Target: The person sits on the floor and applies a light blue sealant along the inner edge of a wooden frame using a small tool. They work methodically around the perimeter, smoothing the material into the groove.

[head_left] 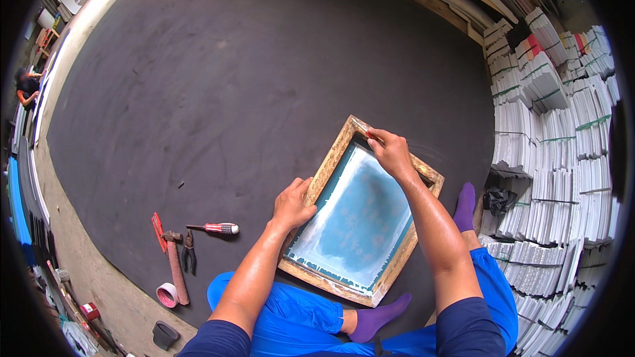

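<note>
A wooden screen-printing frame [395, 286] lies tilted in front of me, close to my legs. Its teal mesh [360, 218] carries whitish smears and a faint pattern. My left hand [294, 205] is closed round the frame's left side bar. At the far corner my right hand [391, 152] pinches a small slim tool [366, 131] with a red part and a thin pale tip. That tip meets the wood near the corner; the fingers hide the rest of it, so its exact kind is unclear.
On the dark floor sheet [264, 79] at left lie a hammer [176, 261], pliers [189, 251], a screwdriver [215, 228], a red tool [159, 231] and a tape roll [167, 295]. Stacks of white bundled sheets [549, 192] line the right. Another person [28, 86] is far left.
</note>
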`<action>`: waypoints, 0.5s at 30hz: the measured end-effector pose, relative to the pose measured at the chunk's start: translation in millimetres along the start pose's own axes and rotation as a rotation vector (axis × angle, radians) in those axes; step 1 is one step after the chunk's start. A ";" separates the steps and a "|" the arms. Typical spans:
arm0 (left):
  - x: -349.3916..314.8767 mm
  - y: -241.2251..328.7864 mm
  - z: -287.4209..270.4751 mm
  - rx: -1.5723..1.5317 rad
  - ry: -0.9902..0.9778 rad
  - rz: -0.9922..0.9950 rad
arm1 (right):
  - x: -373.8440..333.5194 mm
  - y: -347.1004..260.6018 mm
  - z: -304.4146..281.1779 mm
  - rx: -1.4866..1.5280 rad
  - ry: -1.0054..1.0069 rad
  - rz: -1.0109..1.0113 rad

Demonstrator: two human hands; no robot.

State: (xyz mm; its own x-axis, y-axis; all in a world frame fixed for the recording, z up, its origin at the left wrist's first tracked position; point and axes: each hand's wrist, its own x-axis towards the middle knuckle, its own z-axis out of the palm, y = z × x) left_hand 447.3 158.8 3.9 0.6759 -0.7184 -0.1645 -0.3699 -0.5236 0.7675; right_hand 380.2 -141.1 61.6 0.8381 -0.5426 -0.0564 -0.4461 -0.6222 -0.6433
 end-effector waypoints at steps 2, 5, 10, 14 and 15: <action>-1.0 -1.4 -0.2 0.003 0.000 -0.006 | 0.2 -17.0 -2.5 -0.033 0.013 0.024; -0.9 -1.4 -0.3 0.004 -0.001 -0.005 | 1.8 -23.1 -2.1 -0.151 0.001 0.065; -0.4 -0.5 0.2 0.005 0.001 -0.007 | 2.9 -32.4 -5.9 -0.261 -0.042 0.093; 0.1 -2.4 1.0 -0.004 0.005 0.002 | 7.2 -46.6 -8.1 -0.329 -0.047 0.095; 0.2 -2.0 0.9 -0.005 0.005 0.000 | 9.2 -52.1 -8.7 -0.368 -0.068 0.102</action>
State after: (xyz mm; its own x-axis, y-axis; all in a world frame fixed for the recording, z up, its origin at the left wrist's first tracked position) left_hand 447.7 159.4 1.8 0.6789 -0.7164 -0.1611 -0.3671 -0.5211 0.7705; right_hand 408.5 -118.6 101.2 0.7972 -0.5809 -0.1645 -0.6005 -0.7349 -0.3152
